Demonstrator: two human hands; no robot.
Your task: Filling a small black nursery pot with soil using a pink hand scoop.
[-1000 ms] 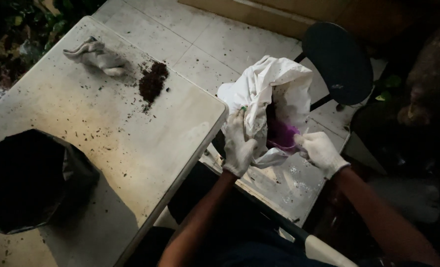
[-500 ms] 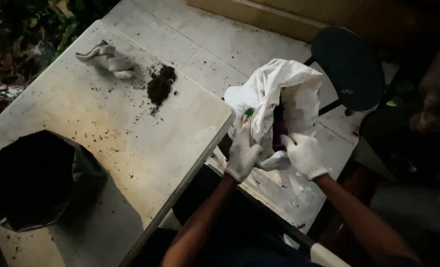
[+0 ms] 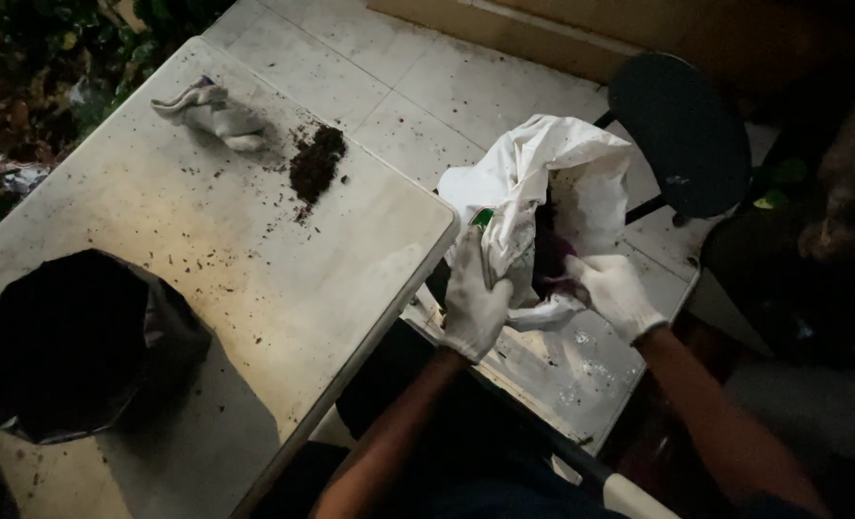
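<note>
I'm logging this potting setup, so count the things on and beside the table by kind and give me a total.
Gloved hands: 2, left hand and right hand, both gripping the white bag
White bags: 1
Black grow bags: 1
Soil piles: 1
Loose gloves: 1
Round black stools: 1
Tables: 1
Total: 8

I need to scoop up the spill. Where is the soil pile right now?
In the head view the soil pile lies on the table near its far right edge, just right of the crumpled glove and left of the white bag.
</note>
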